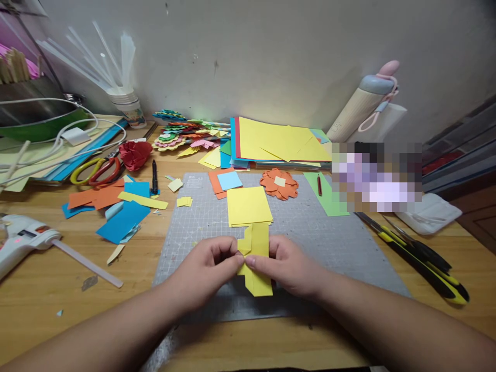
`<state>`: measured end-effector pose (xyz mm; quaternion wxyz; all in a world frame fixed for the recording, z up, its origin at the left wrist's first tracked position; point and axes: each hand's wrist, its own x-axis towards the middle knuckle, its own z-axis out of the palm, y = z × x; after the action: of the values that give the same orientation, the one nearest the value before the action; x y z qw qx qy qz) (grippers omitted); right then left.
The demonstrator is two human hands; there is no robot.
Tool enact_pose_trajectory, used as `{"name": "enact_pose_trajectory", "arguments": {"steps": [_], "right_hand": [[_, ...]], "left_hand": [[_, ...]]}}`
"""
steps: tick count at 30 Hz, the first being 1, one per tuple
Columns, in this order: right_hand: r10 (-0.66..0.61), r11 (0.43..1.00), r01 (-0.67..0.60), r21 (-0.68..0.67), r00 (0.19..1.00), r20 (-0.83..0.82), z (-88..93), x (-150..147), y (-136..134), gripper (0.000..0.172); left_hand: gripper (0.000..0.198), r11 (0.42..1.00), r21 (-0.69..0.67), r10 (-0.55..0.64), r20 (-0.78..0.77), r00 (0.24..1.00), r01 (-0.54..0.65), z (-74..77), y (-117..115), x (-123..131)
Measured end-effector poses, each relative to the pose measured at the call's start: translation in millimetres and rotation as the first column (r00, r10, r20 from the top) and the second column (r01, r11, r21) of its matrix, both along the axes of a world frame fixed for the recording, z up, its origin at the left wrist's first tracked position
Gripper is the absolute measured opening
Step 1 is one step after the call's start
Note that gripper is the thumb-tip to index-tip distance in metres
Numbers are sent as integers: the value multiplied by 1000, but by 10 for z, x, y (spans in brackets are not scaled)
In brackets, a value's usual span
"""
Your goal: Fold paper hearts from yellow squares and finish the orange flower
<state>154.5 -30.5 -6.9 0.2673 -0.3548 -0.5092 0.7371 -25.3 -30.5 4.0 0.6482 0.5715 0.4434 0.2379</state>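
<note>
Both hands hold a folded piece of yellow paper (260, 281) over the front part of the grey cutting mat (186, 268). My left hand (217, 258) pinches its left edge between thumb and fingers. From the right, my right hand (290, 263) grips it, thumb on the front and fingers behind. Creases and small folded flaps show on its left half. Just beyond the hands lies a stack of yellow square sheets (249, 205). Behind it are a light blue square (229, 181) on orange paper and an orange paper flower (284, 190) with a pale square at its centre.
At left are a glue gun (23, 240), blue and orange paper scraps (124, 219), scissors (96, 170) and a black pen (155, 178). Coloured sheets (287, 137) and paper flowers (186, 137) lie along the wall. Black-and-yellow scissors (418, 261) and a bottle (356, 106) are at right.
</note>
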Motion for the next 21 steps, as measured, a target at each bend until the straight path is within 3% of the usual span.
{"name": "enact_pose_trajectory", "arguments": {"steps": [5,13,16,21], "right_hand": [[-55,998,55,16,998,28,-20,-12,-2,30],[-72,995,69,71,996,45,-10,-15,-6,24],[-77,997,76,27,997,24,6,-18,4,24],[-129,990,124,59,988,82,20,-11,11,20]], "left_hand": [[21,997,-26,67,39,997,-66,-8,29,12],[26,996,64,-64,-50,997,67,-17,-20,-13],[26,993,37,-112,-31,993,113,-3,-35,-7],[25,998,33,-45,-30,999,46,8,-25,13]]}}
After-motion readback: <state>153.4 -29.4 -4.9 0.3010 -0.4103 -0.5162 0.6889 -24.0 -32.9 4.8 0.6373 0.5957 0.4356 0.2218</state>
